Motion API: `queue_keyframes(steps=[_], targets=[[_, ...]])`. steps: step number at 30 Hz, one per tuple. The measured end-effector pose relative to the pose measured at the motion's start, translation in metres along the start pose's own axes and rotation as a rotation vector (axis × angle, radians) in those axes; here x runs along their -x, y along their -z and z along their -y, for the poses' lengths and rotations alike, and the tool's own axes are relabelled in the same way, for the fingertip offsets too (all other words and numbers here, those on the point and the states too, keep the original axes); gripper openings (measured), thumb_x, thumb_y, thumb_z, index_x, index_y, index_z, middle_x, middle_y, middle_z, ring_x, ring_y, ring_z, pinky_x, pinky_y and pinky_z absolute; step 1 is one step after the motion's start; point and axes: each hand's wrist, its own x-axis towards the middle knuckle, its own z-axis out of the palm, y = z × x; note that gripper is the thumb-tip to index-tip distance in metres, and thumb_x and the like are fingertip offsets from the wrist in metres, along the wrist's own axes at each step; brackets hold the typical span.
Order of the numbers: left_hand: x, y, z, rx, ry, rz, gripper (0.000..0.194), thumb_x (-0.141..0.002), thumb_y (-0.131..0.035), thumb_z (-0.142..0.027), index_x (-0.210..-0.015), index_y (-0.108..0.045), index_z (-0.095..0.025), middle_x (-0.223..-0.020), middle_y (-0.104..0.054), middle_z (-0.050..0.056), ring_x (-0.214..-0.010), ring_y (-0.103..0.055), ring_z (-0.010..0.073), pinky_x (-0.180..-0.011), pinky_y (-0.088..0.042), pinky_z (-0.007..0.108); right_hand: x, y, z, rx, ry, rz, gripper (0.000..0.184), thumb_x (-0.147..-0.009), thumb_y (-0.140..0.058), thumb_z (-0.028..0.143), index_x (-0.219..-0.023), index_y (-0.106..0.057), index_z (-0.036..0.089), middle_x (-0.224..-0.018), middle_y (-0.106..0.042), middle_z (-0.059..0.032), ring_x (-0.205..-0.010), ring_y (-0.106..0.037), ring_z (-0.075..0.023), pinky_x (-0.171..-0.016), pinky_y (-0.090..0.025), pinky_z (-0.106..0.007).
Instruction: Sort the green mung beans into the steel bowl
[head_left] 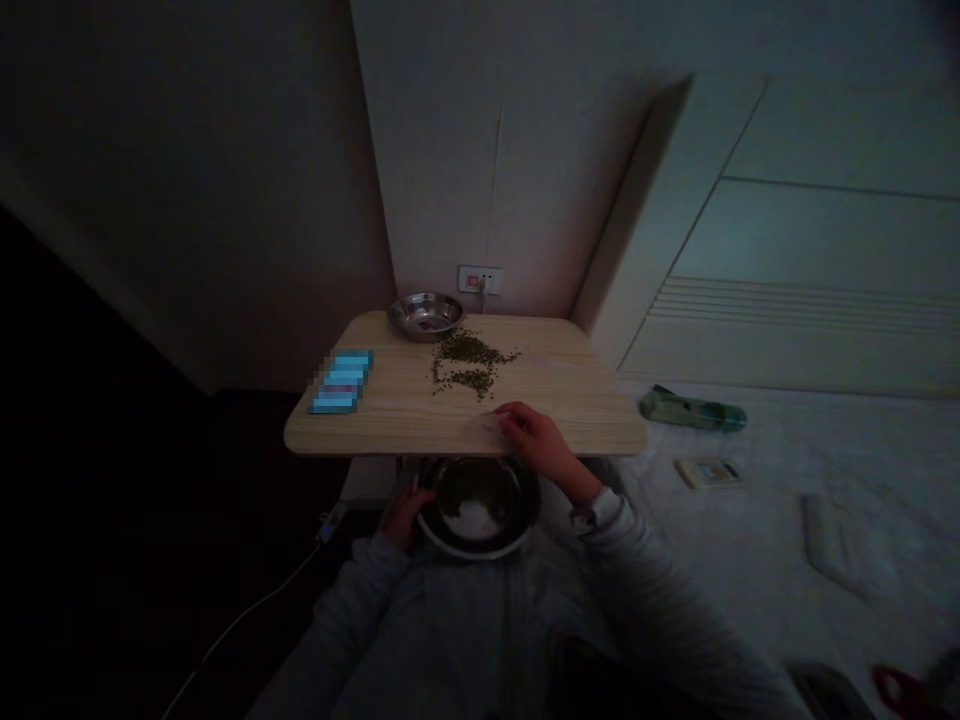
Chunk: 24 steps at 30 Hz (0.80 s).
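My left hand grips the left side of a wide metal bowl, which sits below the table's front edge, against my lap. Dark contents line part of the bowl, but the dim light hides what they are. Over the front of the wooden table, my right hand has its fingers drawn together close to the surface. A pale patch shows by its fingertips; whether they hold anything is unclear. Beyond that hand, small green beans lie scattered in a loose pile.
A second metal bowl stands at the back left of the table. A lit phone lies on the left side. Behind is a wall socket with a plug. At right, a green packet and a small card-like item rest on a white sheet.
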Motion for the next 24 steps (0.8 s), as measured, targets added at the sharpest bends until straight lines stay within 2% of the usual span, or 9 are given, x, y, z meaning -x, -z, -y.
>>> queue_keyframes(steps=[5,9,13,16,20,24], targets=[[0.003,-0.004,-0.007,-0.044,0.006,-0.008,0.008,-0.053,-0.059,-0.019,-0.05,-0.065,-0.023,-0.056,-0.064,0.002,-0.072,-0.059,0.0245,-0.071,-0.043,0.033,-0.01,0.01,-0.023,-0.181,-0.131,-0.192,0.028,-0.072,-0.045,0.033,-0.091,-0.057,0.016,-0.066,-0.058,-0.0006,-0.064,-0.054,-0.0143,-0.063,-0.042,-0.027],[-0.001,0.002,-0.002,-0.151,-0.036,-0.06,0.008,-0.05,-0.062,-0.017,-0.045,-0.062,-0.023,-0.056,-0.063,0.003,-0.075,-0.058,0.0245,-0.076,-0.041,0.033,-0.018,0.01,-0.033,-0.175,-0.158,-0.261,0.029,-0.071,-0.044,0.034,-0.09,-0.057,0.015,-0.069,-0.058,-0.0018,-0.066,-0.053,-0.0145,-0.065,-0.042,-0.028],[-0.005,0.01,0.006,-0.142,-0.086,-0.05,0.007,-0.048,-0.064,-0.014,-0.051,-0.064,-0.021,-0.063,-0.064,0.004,-0.082,-0.058,0.0238,-0.081,-0.039,0.033,-0.027,0.007,-0.038,-0.138,-0.119,-0.243,0.029,-0.073,-0.042,0.033,-0.091,-0.057,0.016,-0.066,-0.057,-0.0003,-0.063,-0.051,-0.0139,-0.064,-0.041,-0.027],[-0.01,0.011,0.01,-0.071,-0.037,-0.026,0.005,-0.048,-0.064,-0.017,-0.052,-0.063,-0.021,-0.06,-0.063,0.004,-0.082,-0.057,0.0247,-0.08,-0.039,0.034,-0.034,0.008,-0.042,-0.105,-0.121,-0.231,0.028,-0.074,-0.042,0.03,-0.093,-0.057,0.016,-0.067,-0.057,-0.0001,-0.063,-0.051,-0.0132,-0.064,-0.04,-0.026],[-0.014,0.006,0.012,-0.039,0.02,-0.033,0.003,-0.05,-0.063,-0.024,-0.049,-0.061,-0.021,-0.054,-0.061,0.003,-0.075,-0.058,0.0253,-0.074,-0.041,0.035,-0.037,0.01,-0.042,-0.031,-0.132,-0.228,0.028,-0.075,-0.041,0.029,-0.092,-0.059,0.016,-0.066,-0.057,0.0001,-0.062,-0.05,-0.0128,-0.064,-0.04,-0.025],[-0.006,-0.003,0.003,-0.009,0.053,-0.009,0.005,-0.051,-0.061,-0.025,-0.047,-0.059,-0.021,-0.053,-0.062,0.003,-0.076,-0.059,0.0245,-0.074,-0.041,0.034,-0.033,0.009,-0.037,0.059,-0.123,-0.212,0.027,-0.075,-0.041,0.027,-0.091,-0.06,0.016,-0.069,-0.059,-0.0013,-0.063,-0.05,-0.0133,-0.062,-0.038,-0.025]])
